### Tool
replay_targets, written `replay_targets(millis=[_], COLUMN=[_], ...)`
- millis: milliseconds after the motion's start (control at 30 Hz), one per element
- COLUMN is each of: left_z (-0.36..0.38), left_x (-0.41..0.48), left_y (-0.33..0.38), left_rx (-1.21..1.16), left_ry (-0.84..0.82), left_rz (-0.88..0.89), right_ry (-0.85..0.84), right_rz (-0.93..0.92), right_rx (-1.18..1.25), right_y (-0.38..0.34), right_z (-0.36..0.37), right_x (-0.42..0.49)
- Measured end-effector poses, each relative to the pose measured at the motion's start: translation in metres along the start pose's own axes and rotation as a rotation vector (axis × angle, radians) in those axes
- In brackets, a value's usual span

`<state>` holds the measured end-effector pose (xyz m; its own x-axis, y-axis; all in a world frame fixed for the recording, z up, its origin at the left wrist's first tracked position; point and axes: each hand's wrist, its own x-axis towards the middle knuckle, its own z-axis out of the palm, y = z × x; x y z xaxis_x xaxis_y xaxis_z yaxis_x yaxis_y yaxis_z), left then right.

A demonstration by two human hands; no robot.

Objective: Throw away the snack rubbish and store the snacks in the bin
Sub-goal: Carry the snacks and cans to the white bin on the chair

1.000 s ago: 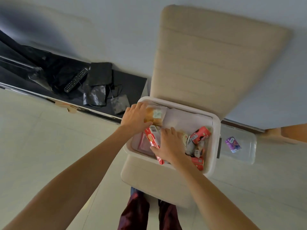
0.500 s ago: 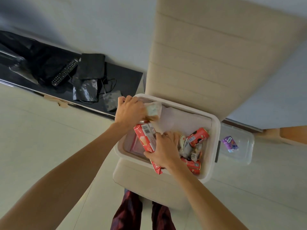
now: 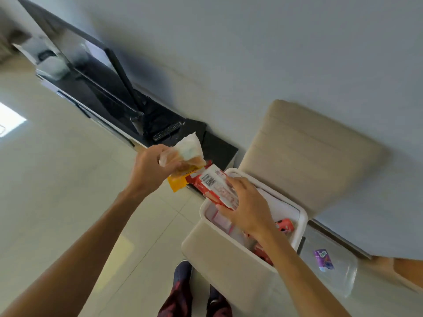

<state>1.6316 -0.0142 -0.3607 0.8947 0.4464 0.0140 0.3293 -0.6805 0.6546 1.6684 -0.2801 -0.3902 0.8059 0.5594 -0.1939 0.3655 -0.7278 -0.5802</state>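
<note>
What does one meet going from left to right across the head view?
The television → left hand gripping wrappers → red box → right hand gripping that box → small red packet in the bin → purple packet on the clear lid.

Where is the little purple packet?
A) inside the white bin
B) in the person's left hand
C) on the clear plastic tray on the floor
C: the purple packet lies on the clear plastic tray, on the floor beside the chair, outside the white bin.
</note>
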Motion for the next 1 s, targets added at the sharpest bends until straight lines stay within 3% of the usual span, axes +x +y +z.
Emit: replay_targets(millis=[200, 400, 700, 1000], left_z=[-0.152, -0.295, -0.440, -0.530], left_x=[-0.100, -0.256, -0.555, -0.772], left_y=[-0.027, -0.089, -0.206, -0.305], left_rx=[0.016, 0.122, 0.230, 0.225], left_ry=[0.270, 0.542, 0.854, 1.087], left_rz=[-0.109, -0.259, -0.574, -0.798], right_ry=[-0.010, -0.027, -0.137, -0.323], right_rz=[-0.349, -0.743, -1.191, -1.411], right_rx=[-0.103, -0.146, -0.115, -0.053], right_y=[-0.129, -0.301, -0.560, -0.752], right_z=[-0.036, 0.002, 0.166, 0.335], right_x=[-0.008, -0.032, -0.167, -0.309])
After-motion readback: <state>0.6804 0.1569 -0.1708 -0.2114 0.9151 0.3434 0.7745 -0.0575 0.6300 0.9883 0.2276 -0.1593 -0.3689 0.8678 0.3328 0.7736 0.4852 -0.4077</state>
